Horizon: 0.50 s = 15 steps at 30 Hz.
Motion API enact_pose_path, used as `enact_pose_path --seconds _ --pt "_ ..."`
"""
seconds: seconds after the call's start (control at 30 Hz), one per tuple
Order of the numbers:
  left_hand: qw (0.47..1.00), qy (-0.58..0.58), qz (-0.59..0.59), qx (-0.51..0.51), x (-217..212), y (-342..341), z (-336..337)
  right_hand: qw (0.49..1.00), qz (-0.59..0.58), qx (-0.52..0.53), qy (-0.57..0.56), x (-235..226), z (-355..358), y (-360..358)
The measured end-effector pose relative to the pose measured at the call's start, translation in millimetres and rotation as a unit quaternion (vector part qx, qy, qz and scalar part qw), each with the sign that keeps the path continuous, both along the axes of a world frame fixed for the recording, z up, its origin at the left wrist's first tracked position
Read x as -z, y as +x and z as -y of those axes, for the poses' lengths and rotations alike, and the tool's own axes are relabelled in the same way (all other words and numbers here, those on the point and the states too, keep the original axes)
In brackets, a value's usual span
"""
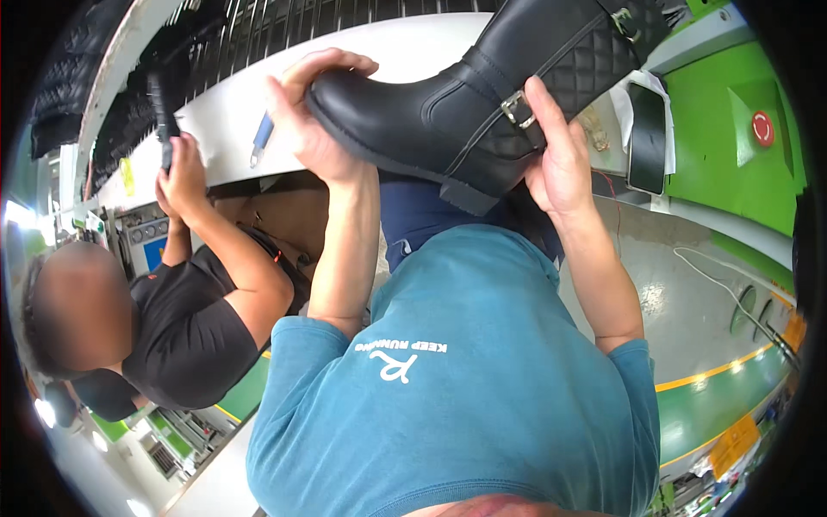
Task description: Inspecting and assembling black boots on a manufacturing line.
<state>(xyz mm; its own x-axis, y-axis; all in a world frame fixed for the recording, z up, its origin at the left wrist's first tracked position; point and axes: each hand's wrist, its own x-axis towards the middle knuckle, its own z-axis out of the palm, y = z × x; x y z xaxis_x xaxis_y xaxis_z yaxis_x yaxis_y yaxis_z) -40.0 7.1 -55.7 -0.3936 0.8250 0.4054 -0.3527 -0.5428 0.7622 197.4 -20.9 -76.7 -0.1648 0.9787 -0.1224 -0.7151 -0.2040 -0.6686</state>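
I hold a black boot (482,95) with a quilted shaft and two buckled straps, lifted above the white workbench (228,116). My left hand (310,112) wraps around the boot's toe and also holds a blue-and-white pen (261,138) that points down to the left. My right hand (560,159) grips the boot at the ankle, thumb near the lower buckle. The boot's toe points left and its shaft rises to the upper right.
A co-worker in a black shirt (194,323) sits at my left, a hand (183,177) raised on a dark object at the bench edge. Dark boots hang on a rack (258,34) behind. At right are a green machine (732,129) with a red button and a grey floor.
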Motion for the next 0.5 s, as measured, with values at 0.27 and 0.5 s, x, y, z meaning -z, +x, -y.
enact_pose_path --seconds 0.27,0.5 --pt "0.997 -0.071 0.043 0.005 38 -7 6 0.968 0.241 0.024 0.071 9 -17 10" --pt "0.989 -0.134 0.020 -0.051 59 0 0 0.952 0.304 0.012 0.038 23 -56 14"
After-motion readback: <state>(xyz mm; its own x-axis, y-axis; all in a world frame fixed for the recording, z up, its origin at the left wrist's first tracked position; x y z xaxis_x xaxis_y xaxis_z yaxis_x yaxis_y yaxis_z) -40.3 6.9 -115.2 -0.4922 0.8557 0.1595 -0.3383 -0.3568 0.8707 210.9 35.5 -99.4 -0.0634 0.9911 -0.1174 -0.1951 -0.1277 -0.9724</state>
